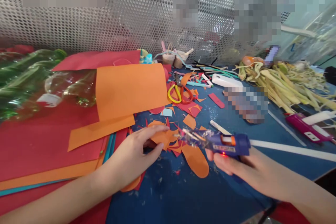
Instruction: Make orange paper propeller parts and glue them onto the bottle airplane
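My right hand (244, 168) is wrapped round a blue hot glue gun (237, 143), which has a small red light lit on its side. Its nozzle points left, close to an orange paper cutout (158, 137). The thumb and forefinger of my left hand (128, 154) are closed on that cutout, low over the table. Below the nozzle lies a rounded orange paper strip (197, 163). Orange and red paper scraps (189, 121) are scattered beyond it. Scissors with yellow and red handles (174, 93) rest on the scraps.
Large orange (131, 89) and red sheets (47, 140) cover the left side, with green plastic bottles (31, 77) behind. Dried husks (278, 84) and a magenta power strip (309, 127) are at the right. A perforated metal panel (126, 17) stands along the back.
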The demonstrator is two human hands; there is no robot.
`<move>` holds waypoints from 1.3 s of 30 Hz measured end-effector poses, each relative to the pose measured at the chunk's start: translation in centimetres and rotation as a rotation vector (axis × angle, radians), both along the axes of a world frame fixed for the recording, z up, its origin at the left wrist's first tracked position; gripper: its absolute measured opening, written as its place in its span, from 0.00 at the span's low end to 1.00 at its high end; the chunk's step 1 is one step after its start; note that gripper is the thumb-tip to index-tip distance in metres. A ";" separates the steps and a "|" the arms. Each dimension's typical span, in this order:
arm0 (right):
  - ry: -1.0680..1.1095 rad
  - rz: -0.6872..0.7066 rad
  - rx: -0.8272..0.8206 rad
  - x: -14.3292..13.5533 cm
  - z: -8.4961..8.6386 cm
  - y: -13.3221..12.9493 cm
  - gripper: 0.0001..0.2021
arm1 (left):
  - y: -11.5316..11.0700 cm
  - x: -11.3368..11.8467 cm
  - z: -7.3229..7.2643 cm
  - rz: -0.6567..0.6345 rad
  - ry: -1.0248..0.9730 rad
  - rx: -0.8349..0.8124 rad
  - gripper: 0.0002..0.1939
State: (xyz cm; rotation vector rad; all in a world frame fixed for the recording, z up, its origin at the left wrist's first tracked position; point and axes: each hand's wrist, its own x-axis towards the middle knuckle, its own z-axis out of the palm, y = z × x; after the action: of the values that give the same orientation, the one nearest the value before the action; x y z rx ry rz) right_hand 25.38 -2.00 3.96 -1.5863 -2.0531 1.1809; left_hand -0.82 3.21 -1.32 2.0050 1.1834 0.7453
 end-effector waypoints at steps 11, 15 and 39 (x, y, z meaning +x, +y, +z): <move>-0.213 0.092 -0.024 -1.9 0.2 -0.1 0.17 | -0.3 -0.1 -0.1 -0.039 0.022 0.083 0.18; -0.242 0.090 0.050 -2.1 0.1 -0.1 0.15 | -0.3 -0.1 -0.1 -0.052 0.008 0.097 0.17; -0.372 0.144 0.379 -3.0 0.8 0.0 0.15 | -0.2 -0.1 -0.3 -0.058 0.051 0.148 0.18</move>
State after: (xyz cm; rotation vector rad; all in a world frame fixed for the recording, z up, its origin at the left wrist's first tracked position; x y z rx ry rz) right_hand 22.34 -2.00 4.76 -1.5753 -2.4737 0.5078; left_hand -0.94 3.03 -1.58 2.1822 1.1226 0.7769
